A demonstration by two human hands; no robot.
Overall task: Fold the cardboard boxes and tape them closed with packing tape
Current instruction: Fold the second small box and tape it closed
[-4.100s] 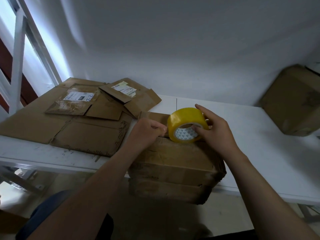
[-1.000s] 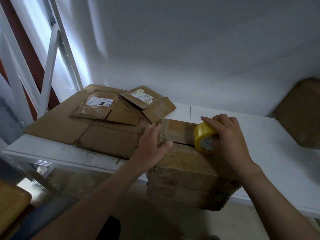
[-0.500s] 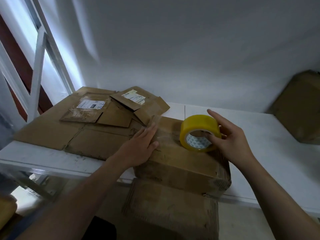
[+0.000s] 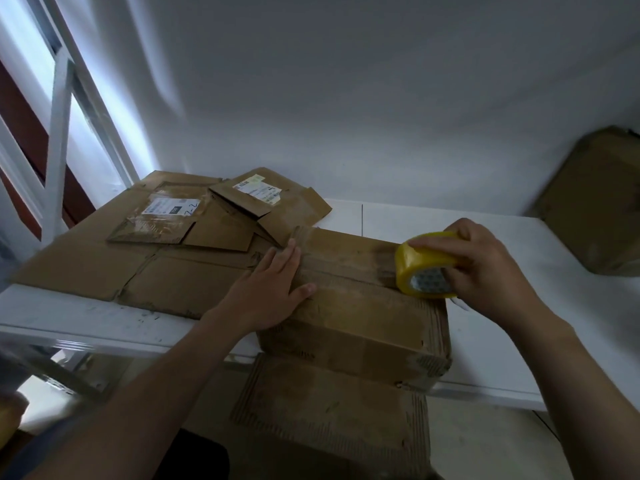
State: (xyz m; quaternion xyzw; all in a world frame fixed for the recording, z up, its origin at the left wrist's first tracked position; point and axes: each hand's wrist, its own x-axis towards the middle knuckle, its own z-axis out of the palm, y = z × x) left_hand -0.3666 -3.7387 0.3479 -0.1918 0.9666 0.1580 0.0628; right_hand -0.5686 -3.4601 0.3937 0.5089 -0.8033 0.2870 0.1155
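A folded brown cardboard box (image 4: 360, 306) lies at the front edge of the white table (image 4: 502, 327), one loose flap hanging down over the edge. My left hand (image 4: 273, 285) presses flat on the box's left end, fingers spread. My right hand (image 4: 481, 268) grips a yellow roll of packing tape (image 4: 424, 266) at the right end of the box top. A strip of clear tape runs along the top seam between the two hands.
Several flattened cardboard boxes (image 4: 145, 268) with shipping labels cover the table's left part, beside a window frame (image 4: 59, 133). Another brown box (image 4: 595, 202) leans against the wall at the far right. A white wall stands behind the table.
My right hand has carried the tape roll right along the box top and laid it lower on the seam. My left hand has stayed flat on the left end.
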